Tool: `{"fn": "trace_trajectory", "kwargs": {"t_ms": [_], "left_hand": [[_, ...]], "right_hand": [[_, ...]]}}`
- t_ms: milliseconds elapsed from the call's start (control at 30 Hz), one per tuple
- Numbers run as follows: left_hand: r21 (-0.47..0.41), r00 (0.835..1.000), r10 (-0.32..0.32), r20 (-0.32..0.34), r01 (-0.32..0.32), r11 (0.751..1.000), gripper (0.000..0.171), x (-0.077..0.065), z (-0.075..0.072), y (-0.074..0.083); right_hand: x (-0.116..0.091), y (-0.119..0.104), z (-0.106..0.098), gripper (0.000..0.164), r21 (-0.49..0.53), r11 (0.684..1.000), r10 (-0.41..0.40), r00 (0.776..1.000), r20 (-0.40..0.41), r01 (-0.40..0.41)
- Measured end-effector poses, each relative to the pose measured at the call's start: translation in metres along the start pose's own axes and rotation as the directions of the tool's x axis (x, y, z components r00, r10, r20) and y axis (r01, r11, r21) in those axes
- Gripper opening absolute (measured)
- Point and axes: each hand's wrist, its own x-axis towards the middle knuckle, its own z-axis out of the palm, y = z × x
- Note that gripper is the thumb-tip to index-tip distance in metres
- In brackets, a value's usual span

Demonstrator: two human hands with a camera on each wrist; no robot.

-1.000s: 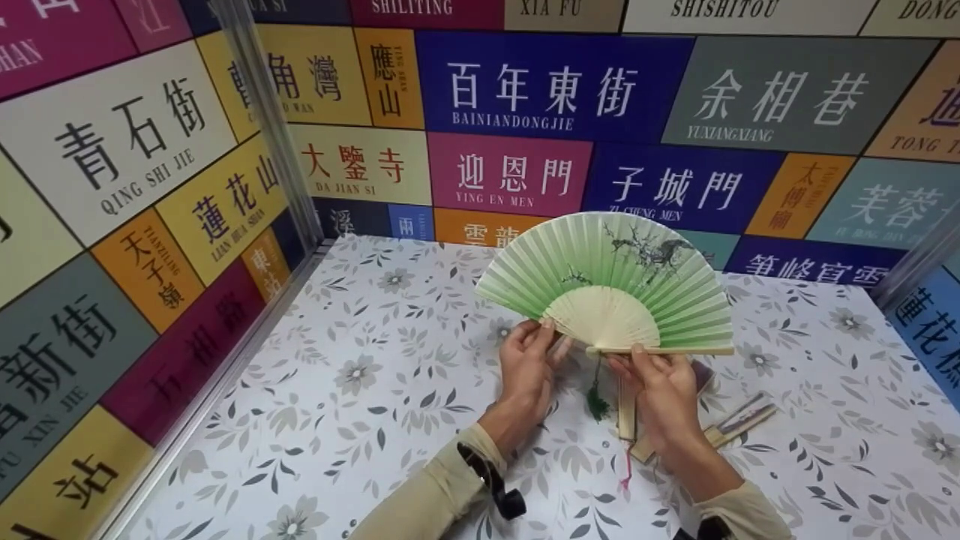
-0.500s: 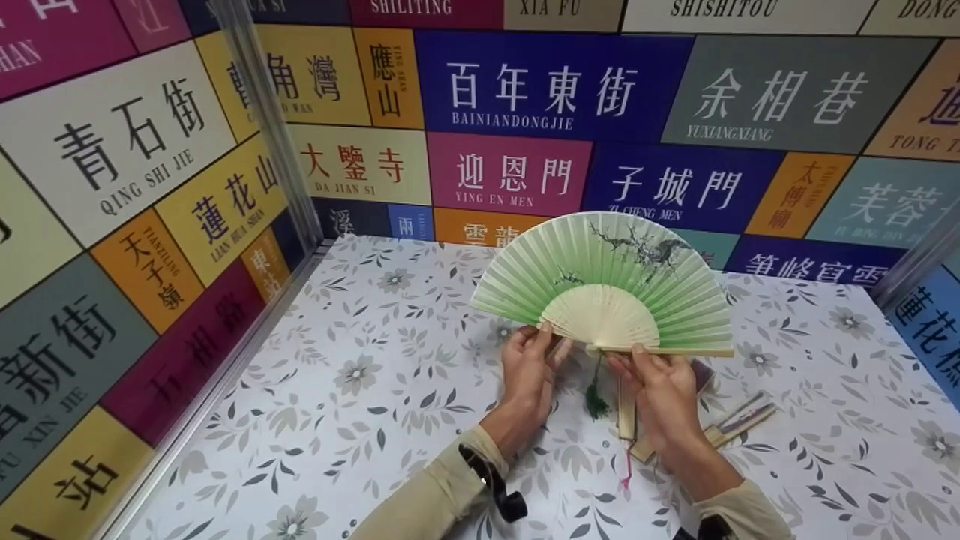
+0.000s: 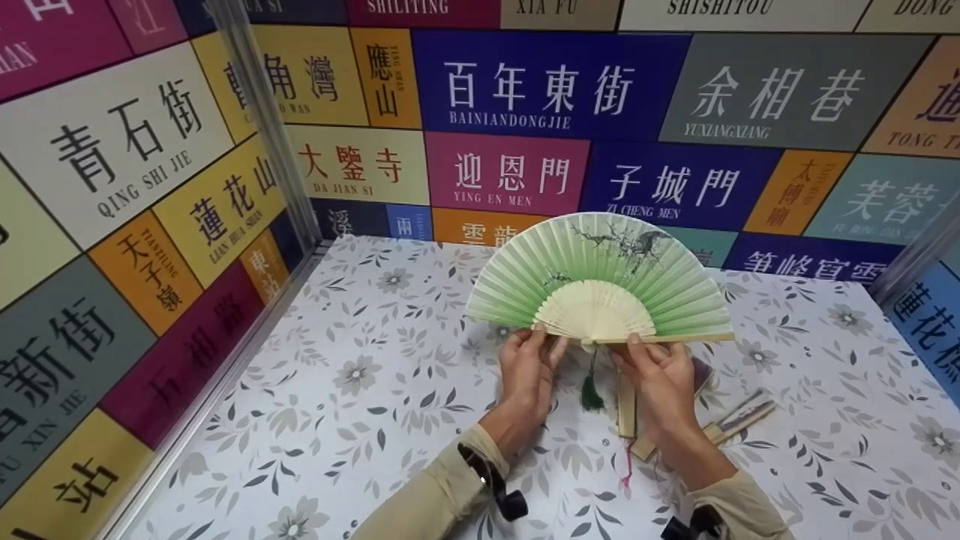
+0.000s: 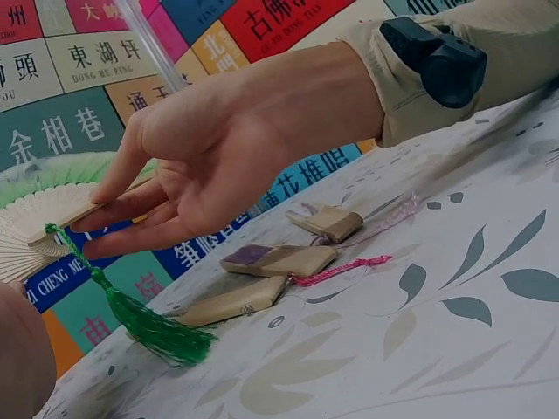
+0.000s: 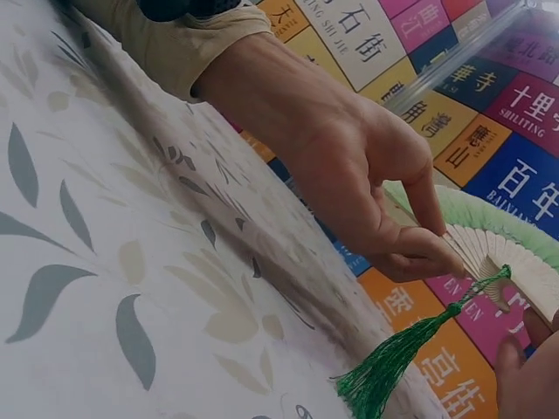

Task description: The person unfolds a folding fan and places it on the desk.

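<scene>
A green and white folding fan (image 3: 667,289) with a dark blossom-branch print stands spread above the table. My left hand (image 3: 525,375) pinches its left outer rib between thumb and fingers. At the other side, my right hand (image 3: 664,382) pinches the right outer rib, with the thumb on the near side. From the fan's pivot hangs a green tassel (image 3: 591,391), also seen in the left wrist view as a tassel (image 4: 162,327). In the right wrist view, fingers of my left hand (image 5: 349,166) hold the pale ribs (image 5: 476,253).
Several folded fans lie on the table beneath my right hand, including one folded fan (image 3: 742,418) and another folded fan (image 4: 279,259), partly hidden in the head view. A pink tassel (image 3: 625,469) trails nearby. Sign-printed walls (image 3: 555,82) enclose the flower-patterned table (image 3: 300,420).
The fan has spread slightly wider, its left edge sinking a little to the left. Its right rib has risen slightly with my right hand. The green tassel has shifted slightly left.
</scene>
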Motion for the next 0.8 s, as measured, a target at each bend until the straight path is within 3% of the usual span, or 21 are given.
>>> {"fn": "trace_trajectory", "kwargs": {"t_ms": [267,600,800], "left_hand": [[-0.005,1.000,0.015,-0.012,-0.015,1.000,0.026,0.004,-0.002,0.009],[0.019,0.995,0.060,-0.084,-0.059,0.998,0.032,0.013,-0.009,0.019],[0.149,0.965,0.146,-0.219,-0.114,0.982,0.017,0.016,-0.014,0.020]], "right_hand": [[0.008,-0.003,0.016,0.038,0.093,0.996,-0.004,0.998,0.058,-0.002],[0.026,0.009,0.055,0.036,0.095,0.993,0.057,0.993,0.106,-0.067],[0.045,0.017,0.076,0.040,0.077,0.990,0.105,0.984,0.143,-0.117]]}}
